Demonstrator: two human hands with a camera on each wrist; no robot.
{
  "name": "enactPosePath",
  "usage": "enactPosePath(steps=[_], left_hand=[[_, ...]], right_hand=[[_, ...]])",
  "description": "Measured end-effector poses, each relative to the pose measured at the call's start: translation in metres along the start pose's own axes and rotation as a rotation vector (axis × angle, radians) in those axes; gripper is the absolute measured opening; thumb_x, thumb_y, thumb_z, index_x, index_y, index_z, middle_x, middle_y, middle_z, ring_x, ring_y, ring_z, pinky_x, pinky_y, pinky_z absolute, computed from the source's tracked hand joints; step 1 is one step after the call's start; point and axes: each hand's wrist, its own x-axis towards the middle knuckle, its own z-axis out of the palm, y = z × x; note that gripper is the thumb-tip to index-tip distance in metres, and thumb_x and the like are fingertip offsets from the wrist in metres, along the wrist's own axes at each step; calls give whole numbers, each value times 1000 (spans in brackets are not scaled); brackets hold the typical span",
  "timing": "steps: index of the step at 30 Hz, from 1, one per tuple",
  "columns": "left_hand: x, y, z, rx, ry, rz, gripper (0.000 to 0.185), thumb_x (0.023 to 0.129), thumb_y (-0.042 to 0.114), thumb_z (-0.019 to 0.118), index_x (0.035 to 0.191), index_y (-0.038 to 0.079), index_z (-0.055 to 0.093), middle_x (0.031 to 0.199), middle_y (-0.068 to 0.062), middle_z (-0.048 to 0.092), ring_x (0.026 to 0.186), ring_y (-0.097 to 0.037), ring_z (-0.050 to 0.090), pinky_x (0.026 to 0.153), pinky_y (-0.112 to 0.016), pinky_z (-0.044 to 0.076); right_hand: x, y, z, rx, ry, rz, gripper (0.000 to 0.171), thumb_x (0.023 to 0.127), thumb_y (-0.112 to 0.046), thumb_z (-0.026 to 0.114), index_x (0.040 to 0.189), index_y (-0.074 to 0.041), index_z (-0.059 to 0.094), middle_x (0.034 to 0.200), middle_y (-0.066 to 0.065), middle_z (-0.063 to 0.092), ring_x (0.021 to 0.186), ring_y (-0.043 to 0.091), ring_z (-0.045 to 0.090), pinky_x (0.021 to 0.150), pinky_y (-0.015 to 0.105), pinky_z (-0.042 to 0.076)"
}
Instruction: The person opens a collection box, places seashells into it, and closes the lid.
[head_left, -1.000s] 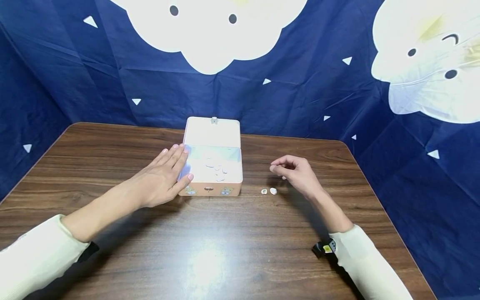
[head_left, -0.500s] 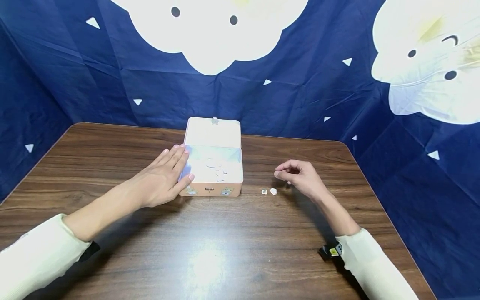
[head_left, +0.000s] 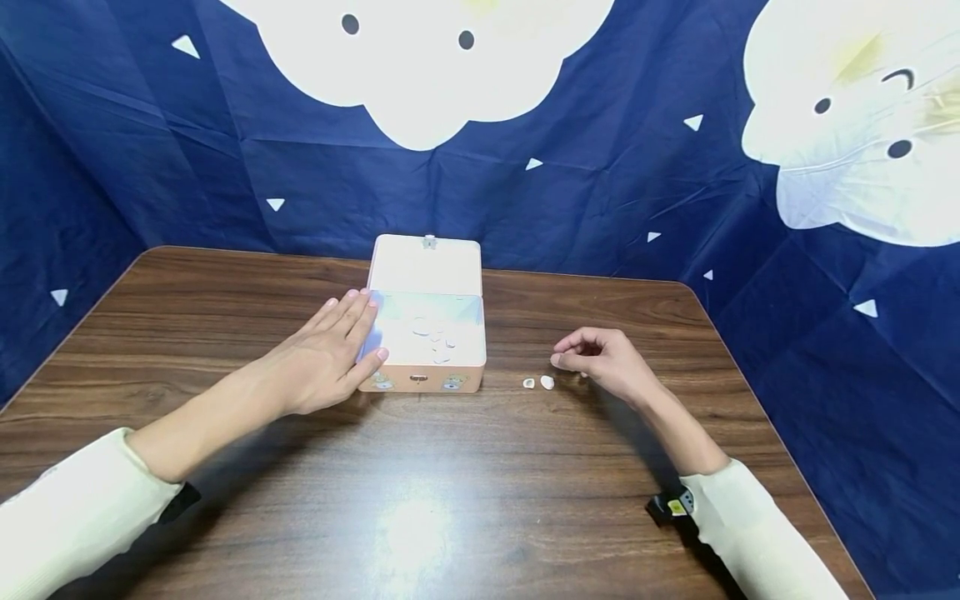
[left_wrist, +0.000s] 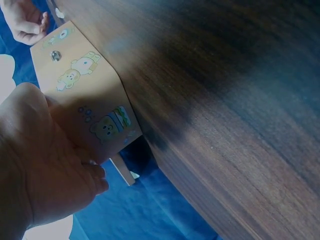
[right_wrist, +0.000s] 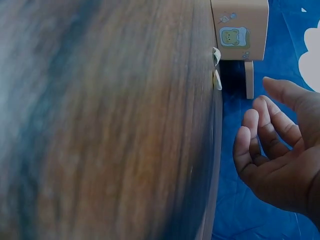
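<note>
A peach tin box (head_left: pixel 468 380) with bear pictures stands on the table, its lid (head_left: pixel 425 265) raised at the back. Several small pale pieces (head_left: pixel 422 326) lie inside, too washed out to identify. My left hand (head_left: pixel 318 362) rests with straight fingers along the box's left side; in the left wrist view the palm (left_wrist: pixel 50 160) faces the box. Two small white shells (head_left: pixel 547 382) (head_left: pixel 528 383) lie on the table right of the box. Just right of them hovers my right hand (head_left: pixel 607 362); its fingers are loosely bent and hold nothing, as the right wrist view shows.
The brown wood-grain table (head_left: pixel 315 508) has a bright glare patch at its front middle. A dark blue curtain (head_left: pixel 480 200) with white clouds closes off the back and sides. A black strap device (head_left: pixel 670 506) sits at my right wrist.
My right hand has drawn back to the right and lowered slightly toward me. The left hand, the box and both shells on the table have stayed in place.
</note>
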Motion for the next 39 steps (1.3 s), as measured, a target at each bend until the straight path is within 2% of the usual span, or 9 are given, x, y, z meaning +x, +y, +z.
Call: enactPosePath(steps=[11,20,29,39], left_hand=[[0,0,0,0,-5,-8,83,122,51,33,176,-10,17,187,-30,11,177,-49,8,144,-67,11],[1,0,0,5,-9,-6,83,122,51,33,176,-10,16,187,-30,11,177,-49,8,145,-66,11],[0,1,-2,9,-8,1,83,122,51,34,176,-10,17,187,-30,11,176,-51,10,144,-68,13],[-1,0,-1,3,-17,-11,85,122,54,32,177,-9,15,188,-29,9,177,-50,7,144,-66,10]], right_hand=[[0,7,0,-54,-119,26,36,86,-6,94,119,2,81,93,0,77,78,7,64,64,20,51],[3,7,0,-86,-195,13,42,82,-1,96,121,3,81,101,12,77,86,11,65,72,18,54],[6,4,0,-142,-247,9,40,84,1,94,121,4,81,98,8,74,88,12,64,72,16,54],[8,3,2,-153,-235,51,34,81,0,95,114,-1,84,95,3,72,88,14,62,72,18,51]])
